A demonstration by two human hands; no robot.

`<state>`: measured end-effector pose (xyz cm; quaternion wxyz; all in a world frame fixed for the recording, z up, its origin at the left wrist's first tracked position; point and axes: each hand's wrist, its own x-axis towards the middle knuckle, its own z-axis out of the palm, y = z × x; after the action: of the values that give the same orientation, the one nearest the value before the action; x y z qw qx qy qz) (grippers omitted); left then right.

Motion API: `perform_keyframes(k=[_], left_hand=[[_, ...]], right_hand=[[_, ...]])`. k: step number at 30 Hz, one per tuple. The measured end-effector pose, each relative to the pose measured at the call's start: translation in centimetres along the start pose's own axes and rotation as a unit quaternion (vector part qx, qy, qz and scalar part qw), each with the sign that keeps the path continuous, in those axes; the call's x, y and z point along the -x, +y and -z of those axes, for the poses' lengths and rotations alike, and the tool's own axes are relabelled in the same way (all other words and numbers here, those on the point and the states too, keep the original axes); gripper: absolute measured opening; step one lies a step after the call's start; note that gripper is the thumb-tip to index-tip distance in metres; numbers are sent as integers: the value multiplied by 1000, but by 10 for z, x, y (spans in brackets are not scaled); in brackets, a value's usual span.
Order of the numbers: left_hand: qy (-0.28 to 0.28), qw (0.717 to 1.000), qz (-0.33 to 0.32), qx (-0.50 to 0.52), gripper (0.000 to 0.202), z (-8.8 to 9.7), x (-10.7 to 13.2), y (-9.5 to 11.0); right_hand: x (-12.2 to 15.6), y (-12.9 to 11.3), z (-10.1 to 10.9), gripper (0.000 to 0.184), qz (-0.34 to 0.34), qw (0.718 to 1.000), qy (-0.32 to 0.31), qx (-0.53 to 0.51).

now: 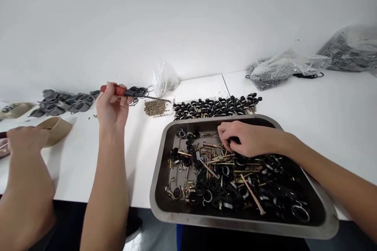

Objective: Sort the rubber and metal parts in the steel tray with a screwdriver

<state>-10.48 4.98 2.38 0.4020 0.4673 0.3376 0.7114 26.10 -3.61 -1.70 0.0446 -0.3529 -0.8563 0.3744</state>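
On the white worktop (309, 98) I log a steel tray (160, 188) hanging slightly over the near edge, filled with black rings, brass pins and small springs. My right hand (247, 139) is down inside the tray near its far wall, fingers (225, 135) curled together on a small black part (235, 140); most of that part is hidden under the hand. My left hand (110, 108) is raised over the worktop left of the tray, fingers clamped on the red handle of a screwdriver (129, 93), whose thin shaft points right, its tip above a little heap of brass bits (155, 107). Just beyond the tray lies a row of black rings (216, 106). Against the wall sit a small clear bag (165, 78) and, further right, two larger bags of dark parts (277, 68). Grey moulded pieces (63, 102) lie at far left. Another person's hand (25, 139) rests at the left edge beside a tan piece (57, 127).
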Motion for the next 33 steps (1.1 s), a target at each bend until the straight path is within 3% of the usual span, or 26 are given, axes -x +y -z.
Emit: perform_keyframes(k=[4, 7, 12, 18, 20, 25, 30, 33], left_hand=[[90, 995, -31, -42, 31, 32, -17, -15], [133, 983, -76, -103, 30, 42, -22, -28], [129, 975, -91, -157, 28, 44, -22, -35], [65, 978, -93, -175, 16, 46, -21, -35], [51, 982, -94, -158, 20, 46, -21, -32], [20, 995, -42, -90, 34, 28, -17, -19], [-112, 993, 2, -29, 23, -8, 0, -12], [-89, 994, 55, 29, 21, -31, 16, -13]], right_hand=[[0, 0, 0, 15, -4, 1000, -5, 7], [0, 0, 0, 15, -6, 1000, -7, 7], [0, 0, -1, 16, -2, 1000, -4, 10], [0, 2, -1, 16, -8, 1000, -10, 9], [0, 2, -1, 16, -7, 1000, -7, 4], [0, 4, 2, 23, 3, 999, -5, -33], [0, 6, 4, 28, 20, 998, 14, -49], [0, 6, 2, 25, 26, 998, 25, -53]])
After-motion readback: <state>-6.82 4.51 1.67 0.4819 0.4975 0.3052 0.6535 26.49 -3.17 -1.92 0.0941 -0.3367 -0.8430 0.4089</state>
